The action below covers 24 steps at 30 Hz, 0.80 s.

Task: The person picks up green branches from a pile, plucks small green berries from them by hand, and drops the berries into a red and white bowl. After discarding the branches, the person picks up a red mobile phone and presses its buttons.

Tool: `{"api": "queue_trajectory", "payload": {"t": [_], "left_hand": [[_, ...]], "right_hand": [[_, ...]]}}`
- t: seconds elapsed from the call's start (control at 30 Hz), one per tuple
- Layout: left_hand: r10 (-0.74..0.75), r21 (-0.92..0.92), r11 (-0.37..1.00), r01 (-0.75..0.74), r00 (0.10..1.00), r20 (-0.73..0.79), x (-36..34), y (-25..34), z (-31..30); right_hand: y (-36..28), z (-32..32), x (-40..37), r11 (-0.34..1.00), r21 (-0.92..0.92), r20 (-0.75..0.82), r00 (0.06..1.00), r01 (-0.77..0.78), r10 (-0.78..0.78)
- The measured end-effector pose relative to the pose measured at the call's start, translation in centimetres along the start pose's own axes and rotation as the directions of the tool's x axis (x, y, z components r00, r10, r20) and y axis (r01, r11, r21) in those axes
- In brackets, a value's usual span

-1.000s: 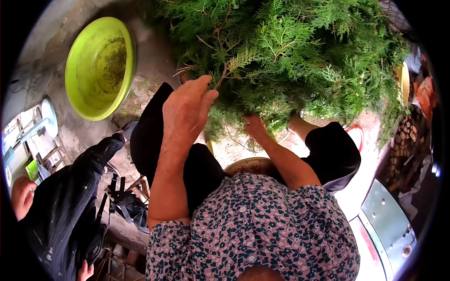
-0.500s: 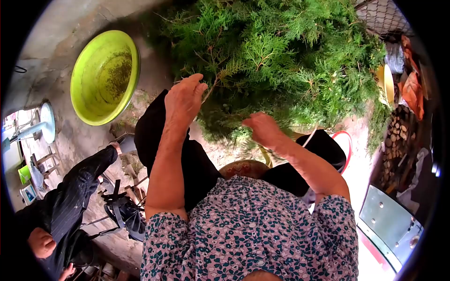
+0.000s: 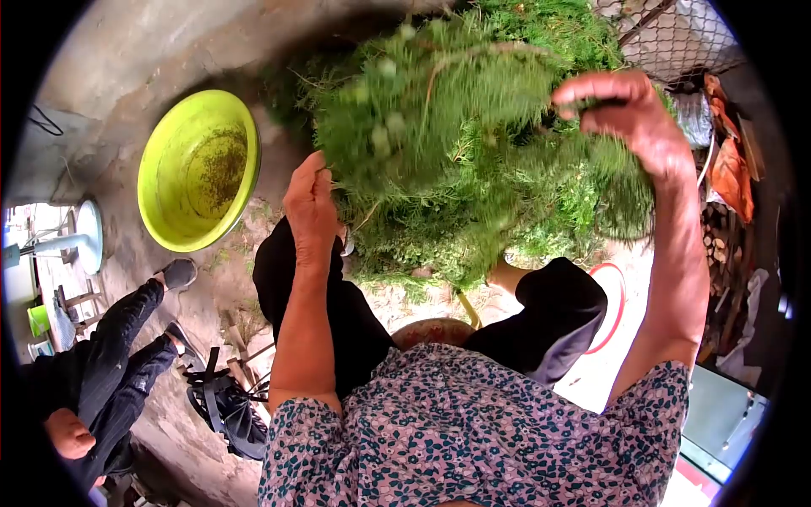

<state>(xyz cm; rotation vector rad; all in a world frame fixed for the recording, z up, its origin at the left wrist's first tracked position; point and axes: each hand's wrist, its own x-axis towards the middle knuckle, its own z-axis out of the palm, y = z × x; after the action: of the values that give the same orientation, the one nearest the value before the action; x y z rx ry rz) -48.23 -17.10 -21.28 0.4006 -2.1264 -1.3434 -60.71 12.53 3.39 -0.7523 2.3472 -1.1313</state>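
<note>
A big heap of green, feathery evergreen branches [image 3: 507,182] fills the ground in front of my knees. My left hand [image 3: 311,201] is closed at the heap's left edge, gripping a leafy evergreen branch [image 3: 397,127] that is smeared by motion; the stem inside the fingers is hidden. Over the right side of the heap, my right hand [image 3: 629,118] is raised, its fingers curved and the thumb apart from them. Foliage lies just beyond and below that hand, and I see nothing held in it.
A yellow-green basin [image 3: 156,182] with dark bits inside stands at the left. Another person in dark clothes [image 3: 110,355] is at the lower left, beside a black bag [image 3: 224,406]. Wire mesh [image 3: 676,38] and an orange-red sheet [image 3: 731,177] are at the right.
My right hand has moved up and right from low in the foliage, and its fingers have opened. My left hand has shifted left and down. The branch has swung up over the heap.
</note>
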Motion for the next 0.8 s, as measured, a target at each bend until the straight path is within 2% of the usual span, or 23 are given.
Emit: {"api": "queue_trajectory", "payload": {"t": [0.03, 0.07, 0.1, 0.13, 0.2, 0.23, 0.3, 0.33, 0.4, 0.43, 0.47, 0.53, 0.57, 0.63, 0.67, 0.73, 0.8], "left_hand": [[-0.009, -0.037, 0.999, 0.009, 1.000, 0.006, 0.0, -0.3, 0.0], [-0.017, -0.074, 0.997, 0.018, 1.000, 0.014, -0.1, -0.3, 0.0], [-0.014, -0.075, 0.997, 0.015, 1.000, 0.021, -0.1, 0.0, -0.1], [-0.016, -0.040, 0.999, 0.018, 0.999, 0.051, -0.1, 0.5, -0.2], [-0.015, -0.016, 1.000, 0.017, 0.996, 0.090, 0.2, 0.6, 0.0], [-0.035, -0.044, 0.998, 0.039, 0.995, 0.092, 0.1, 0.0, 0.0], [-0.044, -0.054, 0.997, 0.049, 0.995, 0.086, 0.0, 0.3, -0.1], [-0.050, -0.050, 0.997, 0.055, 0.995, 0.091, 0.2, 0.6, -0.2], [-0.034, -0.042, 0.998, 0.039, 0.992, 0.121, 0.4, 0.9, -0.4], [-0.002, 0.022, 1.000, -0.001, 0.992, 0.126, 0.6, 1.0, -0.5], [0.026, 0.006, 1.000, -0.027, 0.993, 0.117, 0.6, 0.2, -0.4], [-0.101, -0.057, 0.992, 0.110, 0.983, 0.152, 0.9, 0.2, -0.5], [-0.117, -0.041, 0.991, 0.126, 0.979, 0.165, 0.8, 0.1, -0.6], [-0.109, -0.061, 0.991, 0.122, 0.978, 0.180, 0.8, -0.2, -0.7], [-0.115, -0.056, 0.990, 0.127, 0.976, 0.187, 0.7, -0.3, -0.9], [-0.080, -0.066, 0.993, 0.098, 0.968, 0.236, 0.8, -0.3, -1.1], [-0.118, -0.050, 0.990, 0.135, 0.962, 0.248, 0.9, 0.3, -1.1]], "right_hand": [[0.6, -1.0, 1.5, 0.987, -0.162, 0.007, 1.000, -0.005, 0.007], [1.2, -1.5, 2.8, 0.932, -0.353, 0.010, 0.997, 0.080, -0.081], [5.7, -4.0, 4.9, 0.951, -0.308, 0.068, 0.998, 0.026, -0.006], [3.9, -3.1, 5.3, 0.856, -0.425, -0.119, 0.956, -0.294, 0.269], [9.1, -3.4, 6.4, 0.885, -0.465, -0.185, 0.978, 0.004, -0.101], [10.0, -3.0, 5.9, 0.885, -0.466, -0.189, 0.978, -0.009, -0.090], [11.2, -1.9, 5.2, 0.909, -0.374, -0.239, 0.966, -0.183, 0.096], [12.2, -1.2, 4.8, 0.910, -0.369, -0.237, 0.966, -0.188, 0.104], [14.6, 0.4, 3.3, 0.762, -0.633, -0.204, 0.979, -0.135, 0.004], [16.4, 0.9, 2.8, 0.782, -0.605, -0.207, 0.978, -0.146, 0.023], [16.8, 1.4, 2.2, 0.817, -0.550, -0.240, 0.970, -0.174, 0.045], [16.7, 2.0, 0.5, 0.827, -0.552, -0.314, 0.945, -0.105, -0.089], [16.5, 2.9, -0.1, 0.835, -0.538, -0.307, 0.949, -0.113, -0.070], [15.1, 5.3, -1.3, 0.731, -0.683, -0.440, 0.791, 0.014, -0.426], [14.8, 6.7, -1.8, 0.735, -0.678, -0.442, 0.795, 0.009, -0.417], [14.5, 9.9, -2.8, 0.876, -0.468, -0.473, 0.805, 0.116, -0.359], [14.8, 14.2, -3.8, 0.993, -0.120, -0.421, 0.904, 0.024, -0.072]]}}
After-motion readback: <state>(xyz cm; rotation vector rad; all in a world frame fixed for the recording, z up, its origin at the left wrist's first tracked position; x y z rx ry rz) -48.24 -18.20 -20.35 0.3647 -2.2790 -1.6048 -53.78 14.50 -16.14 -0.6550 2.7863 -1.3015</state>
